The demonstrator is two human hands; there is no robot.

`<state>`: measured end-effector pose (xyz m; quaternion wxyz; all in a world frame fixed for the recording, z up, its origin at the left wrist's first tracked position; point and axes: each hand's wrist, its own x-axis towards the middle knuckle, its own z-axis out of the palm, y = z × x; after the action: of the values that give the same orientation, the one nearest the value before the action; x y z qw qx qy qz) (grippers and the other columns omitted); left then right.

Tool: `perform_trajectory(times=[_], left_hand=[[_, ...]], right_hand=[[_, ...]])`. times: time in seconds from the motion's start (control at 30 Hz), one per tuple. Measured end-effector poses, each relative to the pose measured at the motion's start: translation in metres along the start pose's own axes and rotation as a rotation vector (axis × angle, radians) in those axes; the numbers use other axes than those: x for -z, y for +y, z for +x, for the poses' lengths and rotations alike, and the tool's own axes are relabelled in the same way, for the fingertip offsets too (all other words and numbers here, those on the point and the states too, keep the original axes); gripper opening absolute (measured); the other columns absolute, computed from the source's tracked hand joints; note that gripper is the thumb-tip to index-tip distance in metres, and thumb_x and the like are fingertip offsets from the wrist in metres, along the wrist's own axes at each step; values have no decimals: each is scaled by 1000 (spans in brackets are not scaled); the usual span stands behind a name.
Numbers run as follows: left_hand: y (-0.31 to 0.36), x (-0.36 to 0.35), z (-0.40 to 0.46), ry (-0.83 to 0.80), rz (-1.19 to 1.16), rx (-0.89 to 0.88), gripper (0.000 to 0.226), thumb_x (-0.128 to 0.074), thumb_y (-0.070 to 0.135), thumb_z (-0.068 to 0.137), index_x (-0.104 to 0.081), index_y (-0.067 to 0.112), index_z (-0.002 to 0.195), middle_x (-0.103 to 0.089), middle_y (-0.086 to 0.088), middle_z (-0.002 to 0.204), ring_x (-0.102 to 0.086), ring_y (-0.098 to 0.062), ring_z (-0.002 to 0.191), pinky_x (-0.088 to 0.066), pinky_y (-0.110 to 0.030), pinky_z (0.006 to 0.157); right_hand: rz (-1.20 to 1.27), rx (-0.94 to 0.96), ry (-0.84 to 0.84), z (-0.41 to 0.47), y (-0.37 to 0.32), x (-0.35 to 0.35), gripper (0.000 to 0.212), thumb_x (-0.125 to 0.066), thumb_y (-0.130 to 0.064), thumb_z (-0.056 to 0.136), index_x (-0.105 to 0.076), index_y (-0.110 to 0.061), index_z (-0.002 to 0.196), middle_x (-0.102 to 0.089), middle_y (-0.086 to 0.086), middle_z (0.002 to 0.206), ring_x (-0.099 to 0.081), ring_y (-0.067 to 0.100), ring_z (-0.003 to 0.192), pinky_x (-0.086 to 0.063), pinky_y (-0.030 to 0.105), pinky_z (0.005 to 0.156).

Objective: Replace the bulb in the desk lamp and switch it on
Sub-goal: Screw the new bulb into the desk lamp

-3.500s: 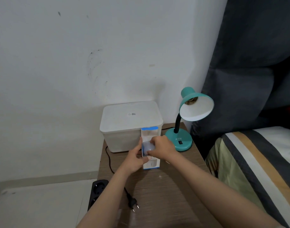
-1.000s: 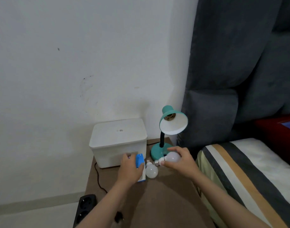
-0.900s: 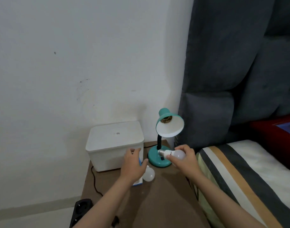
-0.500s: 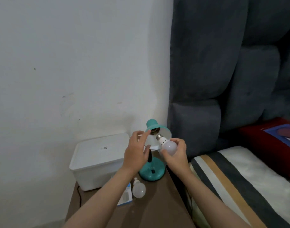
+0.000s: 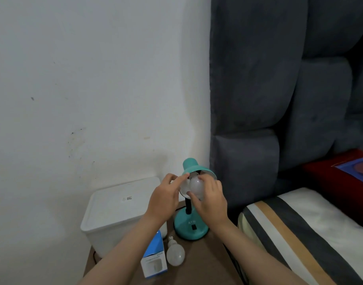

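Both forearms reach up to the teal metal desk lamp (image 5: 192, 224). The right hand (image 5: 210, 199) curls its fingers round a frosted white bulb (image 5: 196, 185) inside the shade, while the left hand (image 5: 164, 199) rests its extended fingers on the shade's rim.

Two bare forearms reach up into the picture from its lower edge, one from the lower left and one from the lower right, each ending in a bare hand. The left hand (image 5: 163, 199) and the right hand (image 5: 211, 200) wear no gloves, and no rings, watch or bracelet show on the fingers or wrists. No sleeve covers either forearm as far down as the frame shows them. The fingernails are short and unpainted where they can be made out; finer detail is blurred.
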<state>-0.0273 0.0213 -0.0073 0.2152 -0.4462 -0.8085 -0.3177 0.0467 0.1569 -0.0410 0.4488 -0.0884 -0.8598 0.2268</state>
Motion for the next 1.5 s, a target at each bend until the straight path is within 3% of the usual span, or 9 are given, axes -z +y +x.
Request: perform_trajectory(times=[0.27,0.43,0.5,0.63,0.87,1.03,1.17,1.33,1.5], left_hand=[[-2,2,0,-1,-13,-20,49,-55,-3,84,-54,21,127,-54,-4,91,-51,-15,63,-43,-18,57],[-2,2,-1,15,-29,-17,47,-56,-3,84,-56,20,125,-52,-3,87,-50,-15,61,-43,-18,55],[0,1,-2,22,-28,-10,46,-57,-2,84,-56,20,125,-50,-2,85,-48,-13,59,-40,-15,55],[2,-1,-2,42,-43,12,48,-58,-4,83,-57,21,124,-47,0,82,-46,-12,57,-40,-16,54],[3,-3,-2,46,-47,55,49,-58,1,82,-54,26,124,-45,4,87,-54,-17,61,-52,-32,52],[4,-5,-2,18,-49,54,50,-60,3,83,-48,27,124,-50,-1,111,-59,-17,73,-55,-32,62],[5,-8,1,23,-88,48,48,-56,-3,84,-50,22,124,-57,-3,113,-57,-11,84,-48,-14,69],[3,-11,-1,46,-102,48,52,-54,-6,82,-49,24,125,-58,-2,109,-57,-11,85,-49,-18,72],[3,-13,-2,39,-98,49,55,-54,-6,81,-47,29,123,-58,-1,105,-56,-12,80,-49,-19,68]], right_hand=[[58,-85,35,0,2,-12,44,-76,-30,75,-48,-17,106,-50,12,116,-63,26,89,-57,29,56],[141,-16,25,-9,13,-16,43,-72,-10,77,-48,-15,112,-42,13,125,-57,25,104,-57,25,73],[139,-28,35,-10,14,-15,44,-73,-14,77,-48,-15,114,-45,11,120,-61,22,93,-59,28,66],[158,-93,76,-9,9,-13,48,-76,-36,75,-54,-12,110,-57,7,103,-62,15,76,-52,18,58],[194,-139,135,-4,3,-12,42,-77,-31,75,-57,-11,106,-56,4,95,-49,3,72,-39,-2,61],[172,-135,70,-11,10,-18,50,-78,-24,72,-54,-13,114,-52,6,108,-61,19,86,-51,20,66],[206,-117,132,-6,4,-14,49,-76,-24,75,-54,-12,117,-53,4,105,-58,13,87,-53,20,70],[190,-70,151,0,6,-13,45,-73,-25,79,-55,-10,117,-59,6,103,-59,13,88,-53,19,74],[234,-271,150,-6,4,-13,45,-71,-40,79,-48,-14,108,-67,6,90,-66,17,70,-56,28,55]])
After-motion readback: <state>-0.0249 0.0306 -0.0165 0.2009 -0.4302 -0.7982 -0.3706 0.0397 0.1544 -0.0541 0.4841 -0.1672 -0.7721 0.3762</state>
